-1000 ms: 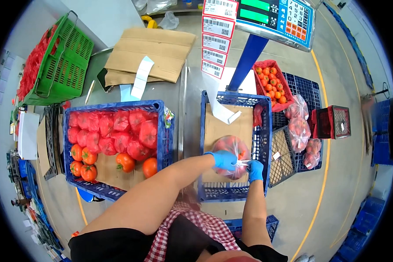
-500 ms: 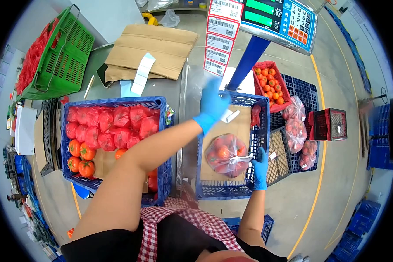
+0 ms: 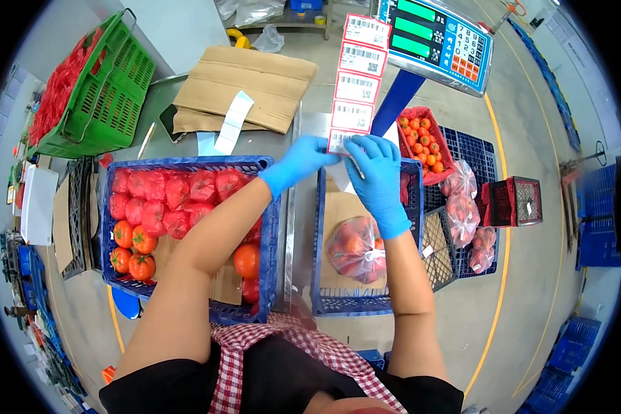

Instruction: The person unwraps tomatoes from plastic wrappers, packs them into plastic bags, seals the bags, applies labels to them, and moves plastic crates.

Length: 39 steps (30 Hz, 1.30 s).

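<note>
A strip of barcode labels point(image 3: 356, 87) with red borders hangs down beside the scale display. At its lower end my left hand point(image 3: 302, 160), in a blue glove, pinches the left side of the bottom label. My right hand point(image 3: 378, 181), gloved too, has its bent fingers closed at the right side of that same label. Below both hands, a clear bag of tomatoes point(image 3: 355, 252) with a white tie sits in a blue crate point(image 3: 355, 306), on a cardboard liner. My right wrist and forearm cover part of that crate.
A second blue crate point(image 3: 190, 163) on the left holds red-wrapped tomatoes point(image 3: 155, 186) and bare ones. The scale display point(image 3: 435, 41) stands on a blue post point(image 3: 398, 102). Cardboard sheets point(image 3: 245, 86) lie behind. Bagged tomatoes point(image 3: 462, 217) rest on a pallet at right.
My right hand has left the crate's right rim and risen to the label strip. My left hand has shifted left and closed at the strip's lower end.
</note>
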{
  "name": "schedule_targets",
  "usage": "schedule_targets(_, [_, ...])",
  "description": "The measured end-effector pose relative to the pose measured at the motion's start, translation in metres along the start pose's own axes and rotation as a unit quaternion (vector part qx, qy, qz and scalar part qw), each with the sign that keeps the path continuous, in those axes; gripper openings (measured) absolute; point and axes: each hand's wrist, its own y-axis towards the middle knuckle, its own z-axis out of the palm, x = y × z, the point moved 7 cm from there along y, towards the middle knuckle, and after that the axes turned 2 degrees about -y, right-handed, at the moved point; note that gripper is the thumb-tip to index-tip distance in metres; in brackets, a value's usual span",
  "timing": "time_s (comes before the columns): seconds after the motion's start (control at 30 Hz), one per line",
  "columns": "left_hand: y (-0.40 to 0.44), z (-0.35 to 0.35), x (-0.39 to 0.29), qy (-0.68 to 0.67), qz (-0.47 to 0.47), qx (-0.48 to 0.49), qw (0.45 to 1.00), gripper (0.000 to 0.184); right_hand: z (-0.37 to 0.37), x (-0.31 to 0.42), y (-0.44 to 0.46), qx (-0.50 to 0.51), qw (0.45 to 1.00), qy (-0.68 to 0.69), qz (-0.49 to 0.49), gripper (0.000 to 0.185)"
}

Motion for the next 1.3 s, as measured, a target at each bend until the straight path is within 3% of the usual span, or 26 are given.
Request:
schedule_targets(0.07, [-0.037,0.003,-0.027,0.010,-0.036,-0.002,0.999,0.026,0.008,0.010,0.006,0.029,0.998,-0.004,-0.049,0.030])
schedule_targets(0.2, [-0.061,-0.003,-0.027,-0.003,0.014,-0.037,0.999,0.028,0.002,0.032,0.009,0.040,0.992,-0.031,-0.117,0.029])
schedule_targets(0.33, [-0.068,-0.002,-0.043,0.089,0.147,-0.078,0.982,0.025,-0.010,0.047,0.012,0.003,0.983,-0.061,-0.174,0.028])
schedule_targets(0.4, [-0.067,-0.003,-0.050,0.146,0.170,-0.081,0.971,0.025,-0.011,0.050,0.013,0.004,0.976,-0.088,-0.198,0.029])
schedule_targets(0.53, [-0.075,0.003,-0.075,0.188,0.230,-0.115,0.948,0.016,-0.011,0.049,0.007,0.004,0.972,-0.117,-0.202,0.032])
schedule_targets(0.67, [-0.074,0.006,-0.069,0.149,0.180,-0.094,0.968,0.017,-0.021,0.049,0.009,-0.046,0.983,-0.074,-0.161,0.020])
schedule_targets(0.7, [-0.073,0.007,-0.063,0.117,0.167,-0.091,0.975,0.018,-0.019,0.027,0.007,-0.062,0.996,0.061,-0.007,0.015])
schedule_targets(0.73, [-0.071,0.007,-0.056,0.086,0.154,-0.086,0.980,0.018,-0.007,0.004,-0.007,-0.076,0.967,0.195,0.147,0.011])
schedule_targets(0.77, [-0.068,0.007,-0.047,0.074,0.134,-0.086,0.984,0.019,0.007,-0.016,-0.023,-0.087,0.896,0.320,0.296,0.008])
schedule_targets(0.8, [-0.065,0.005,-0.038,0.061,0.114,-0.086,0.988,0.020,0.013,-0.031,-0.038,-0.151,0.757,0.455,0.444,0.014])
schedule_targets(0.87, [-0.062,0.001,-0.028,0.048,0.081,-0.089,0.992,0.021,0.025,-0.069,-0.066,-0.259,0.619,0.541,0.507,0.015])
schedule_targets(0.93, [-0.061,-0.006,-0.020,0.048,0.051,-0.091,0.993,0.023,0.048,-0.126,-0.122,-0.370,0.582,0.482,0.540,0.018])
schedule_targets(0.97, [-0.057,-0.014,-0.001,0.066,0.038,-0.092,0.993,0.029,0.050,-0.141,-0.143,-0.379,0.612,0.436,0.540,0.019])
schedule_targets(1.0, [-0.061,-0.024,-0.009,0.209,0.089,-0.132,0.965,0.031,0.057,-0.162,-0.170,-0.344,0.664,0.386,0.540,0.020])
schedule_targets(1.07, [-0.076,-0.024,-0.029,0.470,0.191,-0.185,0.842,0.035,0.061,-0.181,-0.212,-0.213,0.751,0.265,0.566,0.022])
schedule_targets(1.17, [-0.084,-0.015,-0.027,0.544,0.226,-0.180,0.788,0.029,0.071,-0.188,-0.242,-0.058,0.835,0.111,0.535,0.024])
schedule_targets(1.2, [-0.083,-0.014,-0.025,0.546,0.213,-0.177,0.791,0.028,0.065,-0.175,-0.233,-0.047,0.888,0.002,0.458,0.022])
schedule_targets(1.3, [-0.081,-0.016,-0.024,0.546,0.201,-0.185,0.792,0.018,0.101,-0.148,-0.230,0.135,0.941,-0.052,0.305,0.018])
